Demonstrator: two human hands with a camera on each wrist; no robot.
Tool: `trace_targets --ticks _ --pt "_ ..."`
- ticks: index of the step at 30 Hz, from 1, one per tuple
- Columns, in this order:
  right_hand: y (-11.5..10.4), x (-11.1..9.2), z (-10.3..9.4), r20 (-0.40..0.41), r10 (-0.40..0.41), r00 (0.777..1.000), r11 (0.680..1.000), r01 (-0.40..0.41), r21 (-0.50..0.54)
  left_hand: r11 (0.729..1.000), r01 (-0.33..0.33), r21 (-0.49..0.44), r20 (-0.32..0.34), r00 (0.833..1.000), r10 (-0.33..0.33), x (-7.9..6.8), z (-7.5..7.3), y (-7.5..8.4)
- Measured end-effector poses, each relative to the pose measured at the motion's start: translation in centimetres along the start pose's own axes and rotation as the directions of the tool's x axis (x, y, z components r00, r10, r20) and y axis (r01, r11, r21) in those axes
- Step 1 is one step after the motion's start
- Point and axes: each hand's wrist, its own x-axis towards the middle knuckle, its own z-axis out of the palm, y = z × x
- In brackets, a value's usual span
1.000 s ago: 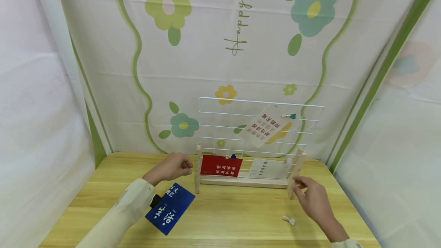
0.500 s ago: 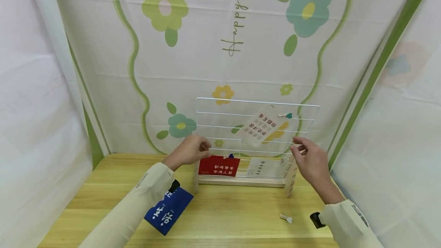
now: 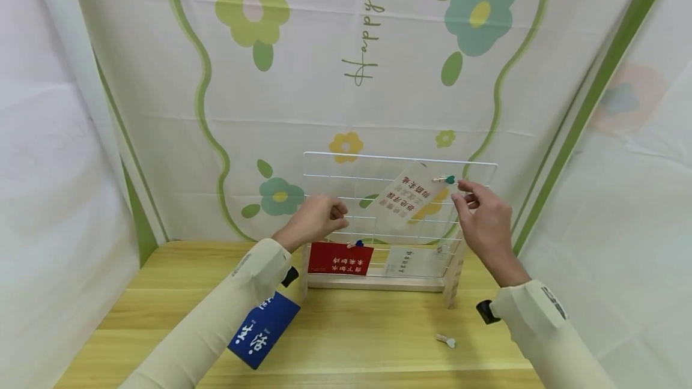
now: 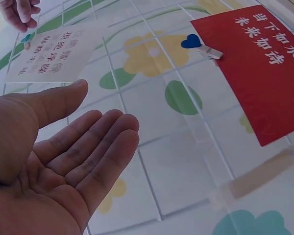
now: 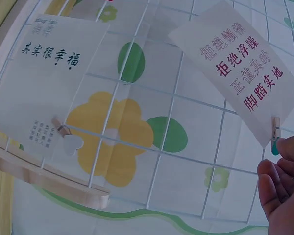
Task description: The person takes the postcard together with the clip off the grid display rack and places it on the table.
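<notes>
A white wire grid (image 3: 346,217) in a wooden stand (image 3: 373,283) bears three cards. On it a tilted white card (image 3: 402,200) with red writing hangs from a small clothespin with a teal heart (image 3: 449,179). My right hand (image 3: 486,221) is beside that clothespin (image 5: 277,125), thumb tip right at the teal end, fingers loosely bent. My left hand (image 3: 315,220) is before the grid's left side, above a red card (image 3: 340,259) held by a blue-heart clothespin (image 4: 191,42). In the left wrist view, the left palm (image 4: 63,181) is bare, its fingers nearly straight.
Low on the grid's right hangs a white card (image 3: 413,262) with a white-heart clothespin (image 5: 71,142). A blue card (image 3: 265,329) lies on the wooden table (image 3: 357,341) at left, partly behind the left sleeve. Another white-heart clothespin (image 3: 446,340) lies at right. A flowered cloth (image 3: 303,95) hangs behind.
Both hands have risen from beside the stand. My left hand moved right to the grid, and my right hand went up to the teal-heart clothespin. The cards stay where they were.
</notes>
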Motion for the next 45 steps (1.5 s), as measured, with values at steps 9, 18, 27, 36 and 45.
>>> trace_targets --ticks 9,18,27,36,45 --pt "-0.6 1.4 0.3 0.022 0.016 1.0 1.0 -0.015 -0.012 1.0 -0.002 -0.013 0.009 1.0 0.002 1.2 -0.1 1.7" --pt "-0.9 2.2 0.6 0.039 0.031 0.999 1.0 -0.031 -0.003 0.999 -0.032 -0.006 0.014 0.999 0.032 2.3 0.2 2.8" --pt "-1.3 2.7 0.6 0.078 0.053 0.996 0.999 -0.053 -0.003 0.999 -0.052 0.009 -0.001 0.999 0.052 3.0 0.2 3.3" --pt "-1.5 3.1 0.8 0.093 0.05 0.994 0.999 -0.05 -0.008 0.997 -0.073 0.031 -0.028 0.997 0.074 3.5 0.5 3.6" --pt "-1.1 3.2 0.7 0.092 0.042 0.995 0.999 -0.039 -0.028 0.996 -0.086 0.031 -0.035 0.996 0.088 3.6 0.6 3.7"
